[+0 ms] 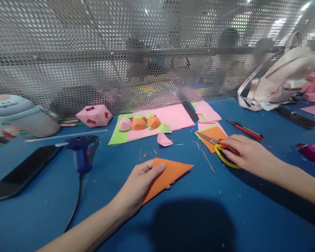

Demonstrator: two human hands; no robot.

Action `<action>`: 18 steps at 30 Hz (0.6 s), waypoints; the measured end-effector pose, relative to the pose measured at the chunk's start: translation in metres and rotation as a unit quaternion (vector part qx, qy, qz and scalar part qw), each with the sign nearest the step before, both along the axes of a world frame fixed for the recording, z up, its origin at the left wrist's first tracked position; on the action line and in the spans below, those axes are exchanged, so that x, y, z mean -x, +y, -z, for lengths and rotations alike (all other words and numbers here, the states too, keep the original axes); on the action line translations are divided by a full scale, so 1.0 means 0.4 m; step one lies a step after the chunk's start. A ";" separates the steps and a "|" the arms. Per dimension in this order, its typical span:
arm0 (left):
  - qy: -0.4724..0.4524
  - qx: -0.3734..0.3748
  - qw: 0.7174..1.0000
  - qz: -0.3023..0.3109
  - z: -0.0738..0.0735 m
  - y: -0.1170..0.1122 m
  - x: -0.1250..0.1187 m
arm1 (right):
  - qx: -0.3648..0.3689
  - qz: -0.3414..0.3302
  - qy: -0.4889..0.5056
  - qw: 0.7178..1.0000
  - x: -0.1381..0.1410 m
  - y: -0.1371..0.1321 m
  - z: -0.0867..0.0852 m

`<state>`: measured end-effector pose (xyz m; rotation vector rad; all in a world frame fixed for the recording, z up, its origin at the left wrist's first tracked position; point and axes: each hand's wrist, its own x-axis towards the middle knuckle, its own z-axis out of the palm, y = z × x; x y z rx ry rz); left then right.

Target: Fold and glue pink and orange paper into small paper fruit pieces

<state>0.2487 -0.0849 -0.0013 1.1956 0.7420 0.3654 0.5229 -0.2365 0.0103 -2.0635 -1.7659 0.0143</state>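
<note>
My left hand (140,185) pinches a folded orange paper triangle (170,173) over the blue table, thumb on top and fingers beneath it. My right hand (245,154) rests on a pair of scissors (220,148) with yellow and red handles, fingers curled around the handle loops. The scissor blades point left across a stack of orange paper (212,134). Thin orange paper strips (207,159) lie between the two hands.
A blue glue gun (81,152) stands left, with a dark phone (21,173) beside it. Pink and green sheets (162,122) carry folded paper balls (139,124). A pink paper polyhedron (94,115), red cutter (244,129), white bag (280,82) and perforated metal screen (94,52) lie beyond.
</note>
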 end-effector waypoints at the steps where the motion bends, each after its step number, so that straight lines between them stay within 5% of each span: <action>1: 0.003 0.001 1.000 0.000 0.000 0.000 -0.001 | 0.022 0.006 -0.054 0.998 -0.022 -0.008 0.007; 10: 0.024 -0.007 1.000 0.008 -0.004 -0.002 -0.002 | 0.147 0.039 -0.124 0.981 -0.063 0.033 0.032; 18: 0.002 -0.003 1.000 0.016 0.001 0.007 0.003 | 0.056 0.009 0.035 0.998 -0.055 -0.004 0.003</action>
